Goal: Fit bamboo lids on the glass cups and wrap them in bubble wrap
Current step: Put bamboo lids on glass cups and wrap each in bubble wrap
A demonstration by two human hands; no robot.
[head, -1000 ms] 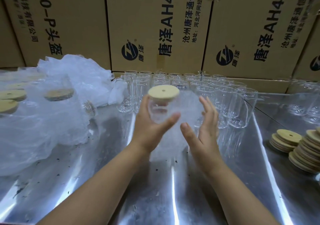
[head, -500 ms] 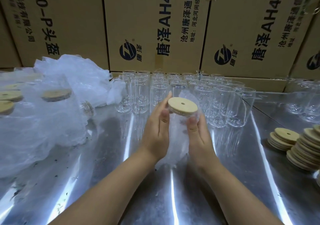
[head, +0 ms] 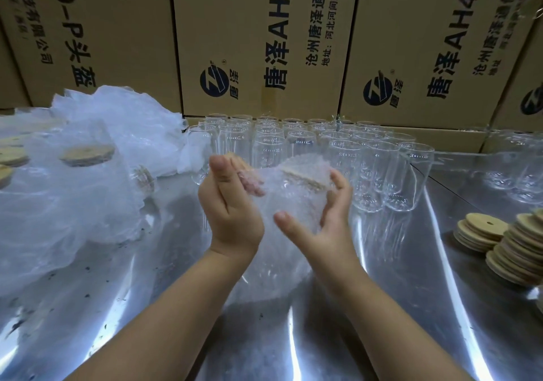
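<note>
A glass cup with a bamboo lid (head: 305, 176) sits between my hands above the metal table, covered by a sheet of bubble wrap (head: 293, 204). My left hand (head: 232, 204) presses the wrap over the cup's left side, fingers partly under the sheet. My right hand (head: 326, 222) cups the wrapped cup from the right and below, thumb pointing left. The wrap's lower end trails down to the table. Behind them stand several rows of bare glass cups (head: 346, 157).
Stacks of bamboo lids (head: 505, 242) lie at the right. A heap of wrapped, lidded cups (head: 85, 157) under plastic film fills the left. Cardboard boxes (head: 258, 43) wall off the back. More glass cups (head: 517, 172) stand at far right on the shiny metal table (head: 176, 336).
The bubble wrap has been pulled up over the lid, which was bare before. The cup has tilted and my hands have shifted around it.
</note>
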